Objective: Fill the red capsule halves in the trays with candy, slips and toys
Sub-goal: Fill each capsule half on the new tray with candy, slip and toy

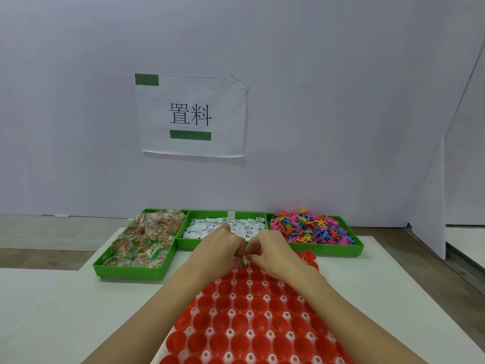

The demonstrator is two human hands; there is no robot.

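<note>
Bright, even, diffuse light; source not in view. White wall (315, 101) flat lavender-grey cast, no hotspots. Shadows faint: soft dark band under green bins (131, 271) at near edge, weak shading beneath forearms. No strong glare; slight sheen on red capsule halves (249, 324). Wide-angle bending: table (380, 298) edges splay toward near corners, right panel edge leans. Printed sign (191, 115) sharp. Left hand (220, 248) and right hand (270, 250) slightly soft. Candy (144, 240) detail mushy.
</note>
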